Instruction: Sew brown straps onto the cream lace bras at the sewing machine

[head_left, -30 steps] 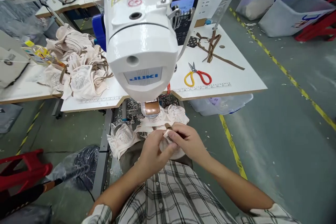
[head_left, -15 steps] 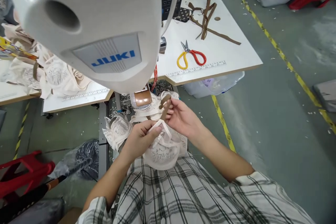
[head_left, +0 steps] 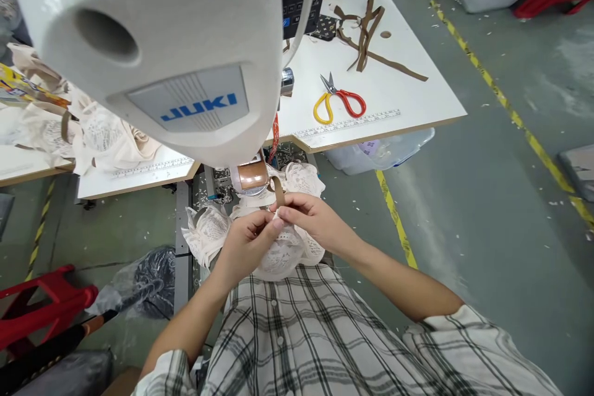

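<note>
Cream lace bra (head_left: 281, 258) pinched on the near side of the white JUKI sewing machine (head_left: 185, 43)

Left hand (head_left: 248, 242) and right hand (head_left: 318, 223) grip the bra's edge together, thumbs nearly meeting. From the right's grip, a narrow brown fabric strap (head_left: 279, 190) curls toward the machine. Right of the machine lie scissors with yellow and red handles (head_left: 346, 96).

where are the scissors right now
In the head view, the scissors lie on the white table, right of the sewing machine and beyond the right hand, between the printed ruler and the brown strips.
</note>
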Demonstrator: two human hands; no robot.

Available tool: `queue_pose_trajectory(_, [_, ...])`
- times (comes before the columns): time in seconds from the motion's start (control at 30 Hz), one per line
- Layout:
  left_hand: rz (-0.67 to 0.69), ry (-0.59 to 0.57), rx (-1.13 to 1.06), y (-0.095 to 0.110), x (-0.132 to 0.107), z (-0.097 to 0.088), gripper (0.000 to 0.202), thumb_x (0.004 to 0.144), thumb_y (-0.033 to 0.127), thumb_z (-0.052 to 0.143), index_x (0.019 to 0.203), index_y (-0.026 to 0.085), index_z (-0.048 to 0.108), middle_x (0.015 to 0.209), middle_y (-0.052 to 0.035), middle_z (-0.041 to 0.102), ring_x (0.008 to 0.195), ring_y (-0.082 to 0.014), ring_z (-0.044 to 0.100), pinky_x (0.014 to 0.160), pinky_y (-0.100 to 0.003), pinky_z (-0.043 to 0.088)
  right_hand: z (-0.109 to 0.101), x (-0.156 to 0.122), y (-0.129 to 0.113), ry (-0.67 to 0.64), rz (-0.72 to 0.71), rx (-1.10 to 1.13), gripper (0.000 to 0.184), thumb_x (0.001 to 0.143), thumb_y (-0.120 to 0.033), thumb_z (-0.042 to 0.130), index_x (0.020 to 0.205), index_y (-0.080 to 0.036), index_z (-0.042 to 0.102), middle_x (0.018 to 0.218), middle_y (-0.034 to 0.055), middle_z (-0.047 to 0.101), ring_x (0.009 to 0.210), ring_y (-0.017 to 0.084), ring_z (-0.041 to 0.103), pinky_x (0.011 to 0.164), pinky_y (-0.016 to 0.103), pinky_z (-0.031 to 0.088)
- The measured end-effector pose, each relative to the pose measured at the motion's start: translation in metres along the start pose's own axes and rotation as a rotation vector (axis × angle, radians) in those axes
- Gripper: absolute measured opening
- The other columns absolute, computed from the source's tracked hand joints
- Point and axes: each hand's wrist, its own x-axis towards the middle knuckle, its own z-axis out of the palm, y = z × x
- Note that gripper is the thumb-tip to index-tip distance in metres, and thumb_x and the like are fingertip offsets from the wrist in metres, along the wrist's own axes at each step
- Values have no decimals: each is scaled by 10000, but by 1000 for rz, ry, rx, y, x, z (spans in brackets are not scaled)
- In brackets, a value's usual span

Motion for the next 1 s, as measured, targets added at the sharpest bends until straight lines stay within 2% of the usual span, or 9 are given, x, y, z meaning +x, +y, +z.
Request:
queue_pose_trajectory(0.1, [37,61,100,3,1,-2,356,937,447,536,723,171,608,603,32,506,567,-99,424,538,-218,332,2,3,-3,33,-33,-40,211,869,-407,658,873,-197,674,837,11,620,785,137,553,711,261,456])
queue_pose_trajectory(0.17, [71,58,122,4,2,-7,372,930,451,545,687,171,583,581,36,489,552,-96,413,526,-218,320,1,7,-3,2,8,25,218,852,-411,675,844,-193,664,760,-6,581,686,117,503,616,243,416])
queue_pose_trajectory(0.3, [112,87,155,9,4,-17,397,925,449,555,641,172,552,553,41,451,537,-93,386,512,-218,304,1,19,-13,-48,48,117,224,814,-406,708,908,-211,650,701,-42,515,545,77,384,488,218,310])
queue_pose_trajectory(0.4, [165,191,226,12,4,-23,303,938,415,551,767,179,636,632,19,569,570,-106,472,533,-216,349,4,33,-26,50,-95,-55,214,846,-396,665,951,-209,657,724,-28,558,573,87,434,524,231,348])
queue_pose_trajectory(0.53, [273,439,482,7,8,-32,191,945,335,562,1066,212,645,888,-25,698,724,-132,609,644,-222,431,9,55,-37,267,-265,-316,124,869,-328,616,853,-205,613,629,-47,520,564,95,432,550,247,339])
queue_pose_trajectory(0.63, [417,529,684,1,15,-39,169,952,259,542,1088,207,627,946,-54,689,839,-156,629,721,-242,457,9,69,-36,344,-304,-418,149,844,-295,621,771,-216,518,603,-65,467,555,94,410,558,251,332])
queue_pose_trajectory(0.7, [535,555,791,-2,18,-41,165,947,202,528,1068,201,641,966,-78,672,903,-180,615,768,-273,464,7,75,-34,331,-305,-408,150,828,-293,624,789,-222,498,636,-64,468,582,100,426,570,249,339])
queue_pose_trajectory(0.87, [762,653,972,-5,20,-27,334,866,52,561,1154,196,647,1107,-129,676,1023,-234,599,914,-365,434,0,83,-34,218,-249,-356,113,870,-296,536,794,-218,504,689,-43,486,631,110,449,599,253,358])
queue_pose_trajectory(1.0, [721,556,1043,-9,18,-13,418,886,109,572,1298,176,588,1210,-147,676,1109,-259,598,979,-379,394,-4,89,-37,245,-268,-487,130,858,-261,531,748,-216,479,670,-37,484,628,116,453,610,263,371])
